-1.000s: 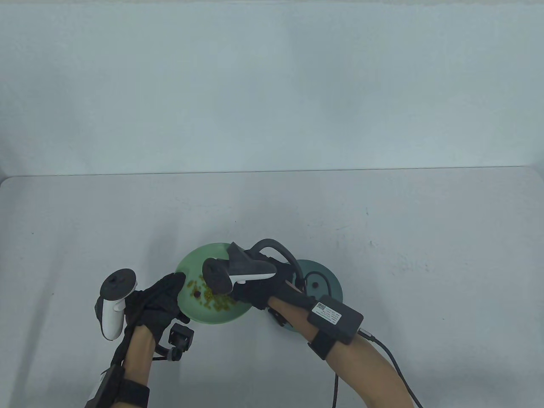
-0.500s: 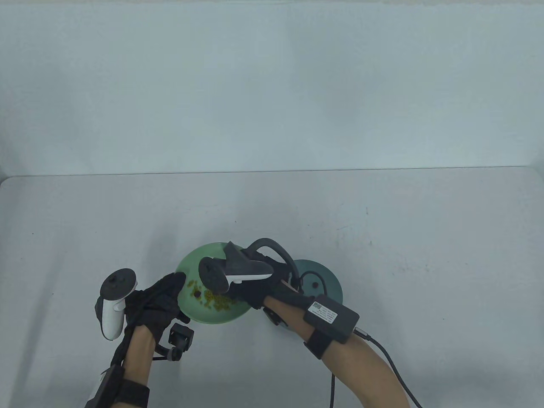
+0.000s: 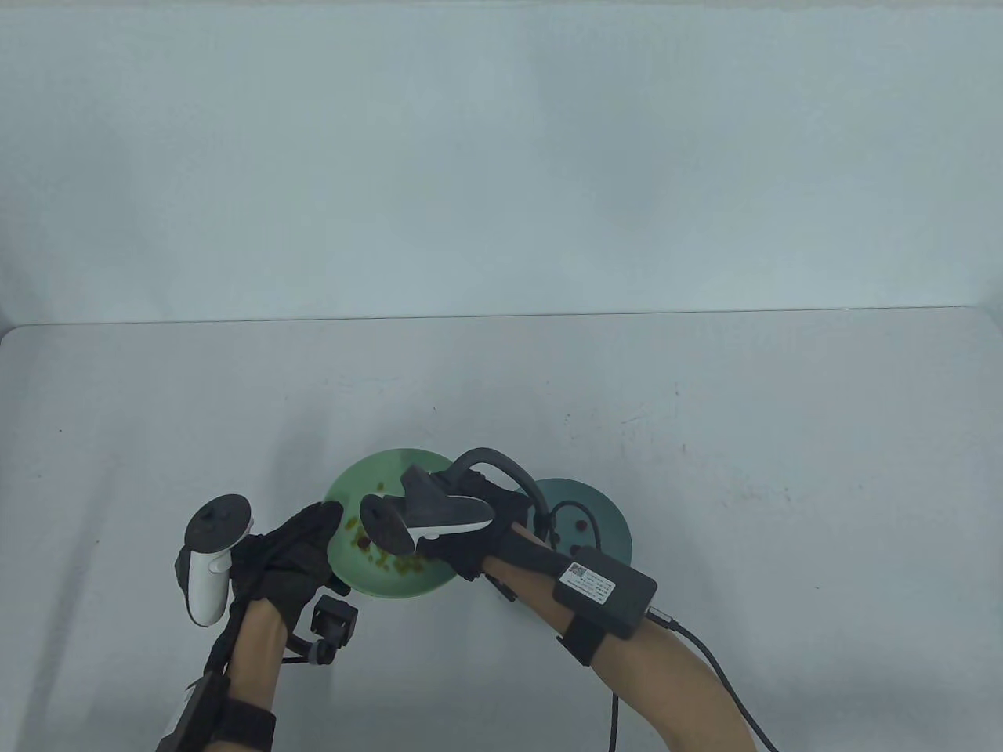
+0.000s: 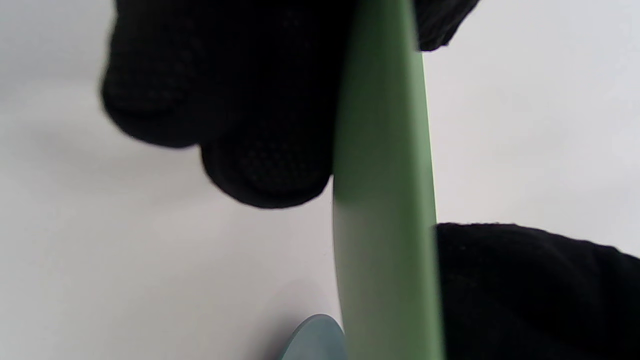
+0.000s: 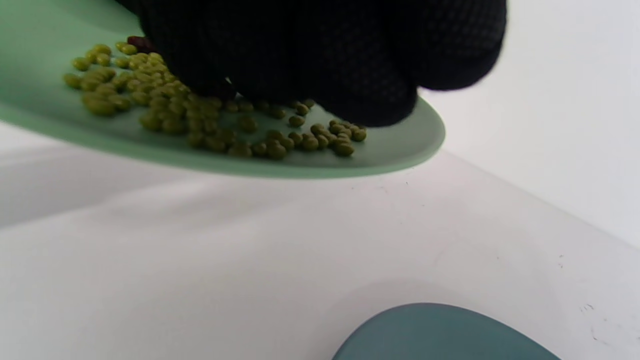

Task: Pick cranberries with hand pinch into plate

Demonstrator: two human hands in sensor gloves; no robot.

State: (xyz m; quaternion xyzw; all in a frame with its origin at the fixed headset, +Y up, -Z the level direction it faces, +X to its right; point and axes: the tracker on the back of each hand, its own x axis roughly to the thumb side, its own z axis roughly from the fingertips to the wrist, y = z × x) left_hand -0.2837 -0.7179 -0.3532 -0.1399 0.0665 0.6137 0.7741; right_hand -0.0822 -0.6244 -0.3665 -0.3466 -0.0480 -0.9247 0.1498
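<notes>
TABLE VIEW: cranberries (image 3: 362,540) lie among green beans at 7 o'clock of the green plate (image 3: 345,487); some lie in the teal plate (image 3: 607,513), 3 o'clock; right hand (image 3: 462,540) is lowered over the beans, its state cannot be told | LEFT WRIST: left hand (image 4: 240,100) grips the green plate (image 4: 385,200) by its rim | RIGHT WRIST: fingers (image 5: 320,60) are pressed together onto the beans (image 5: 220,125), one cranberry (image 5: 140,42) at 10 o'clock | HANDLING: judged light, soft, small; each is best pinched by its sides

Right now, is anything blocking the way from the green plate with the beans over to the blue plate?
Nothing visible blocks it. The green plate and the blue plate sit side by side, with only the right hand and its own forearm above the gap. That hand reaches down among the green beans, beside a dark cranberry.
</notes>
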